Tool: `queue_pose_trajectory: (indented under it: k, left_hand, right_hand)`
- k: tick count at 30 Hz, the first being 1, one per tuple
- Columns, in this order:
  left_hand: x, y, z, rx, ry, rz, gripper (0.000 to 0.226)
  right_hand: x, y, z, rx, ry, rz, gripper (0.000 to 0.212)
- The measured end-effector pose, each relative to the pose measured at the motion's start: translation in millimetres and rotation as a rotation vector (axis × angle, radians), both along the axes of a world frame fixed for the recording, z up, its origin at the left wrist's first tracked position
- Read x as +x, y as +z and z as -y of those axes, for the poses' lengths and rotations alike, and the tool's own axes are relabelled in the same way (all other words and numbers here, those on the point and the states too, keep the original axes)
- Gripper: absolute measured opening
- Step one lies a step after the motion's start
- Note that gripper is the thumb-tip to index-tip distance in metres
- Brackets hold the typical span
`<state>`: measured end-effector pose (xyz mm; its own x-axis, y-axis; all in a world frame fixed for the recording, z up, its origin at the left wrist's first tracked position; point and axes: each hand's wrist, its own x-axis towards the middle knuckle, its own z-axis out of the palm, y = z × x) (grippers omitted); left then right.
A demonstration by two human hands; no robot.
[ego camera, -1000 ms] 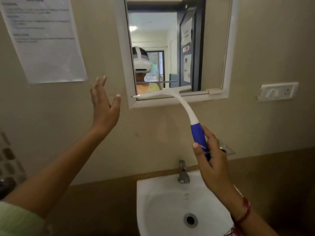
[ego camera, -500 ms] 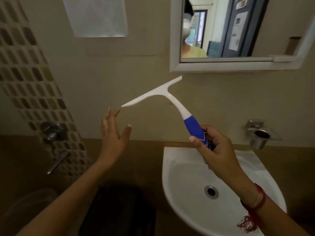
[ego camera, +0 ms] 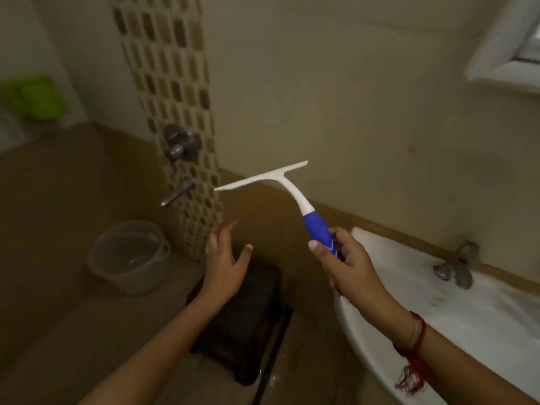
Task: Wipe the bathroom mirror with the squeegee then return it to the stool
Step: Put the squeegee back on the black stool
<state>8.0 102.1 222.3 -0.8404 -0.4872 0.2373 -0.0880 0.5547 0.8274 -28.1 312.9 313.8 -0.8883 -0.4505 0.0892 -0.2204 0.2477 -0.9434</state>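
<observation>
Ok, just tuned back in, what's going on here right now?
The right hand grips the squeegee by its blue handle, blade raised in the air, away from the mirror. The left hand is open and holds nothing, above the dark stool on the floor beside the sink. The squeegee is not yet on the stool.

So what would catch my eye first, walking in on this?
The white squeegee with its blue handle stands out mid-frame, gripped by the right hand. The left hand hangs open beside it, above a dark stool on the floor. A white sink sits at the right, a clear bucket at the left.
</observation>
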Motion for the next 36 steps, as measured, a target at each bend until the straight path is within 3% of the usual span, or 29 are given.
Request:
queue_pose_trajectory:
  k: [14,25,32,36]
  left_hand:
    - [63,-110,63,0.043,0.173,0.383,0.050]
    - [1,-233,94,-0.012,0.122,0.690,0.053]
    - [-35,-287,100,0.015,0.180,0.705,0.050]
    - [-30,-316,101,0.014,0.177,0.728,0.052]
  right_hand:
    - [-35,-105,98,-0.049,0.077,0.237,0.013]
    - [-92,-290,149,0.376,-0.021,0.240,0.019]
    - [-114,-385,174,0.659,0.009,0.107,0.029]
    - [-111,-424,185,0.671,-0.029,0.129,0.024]
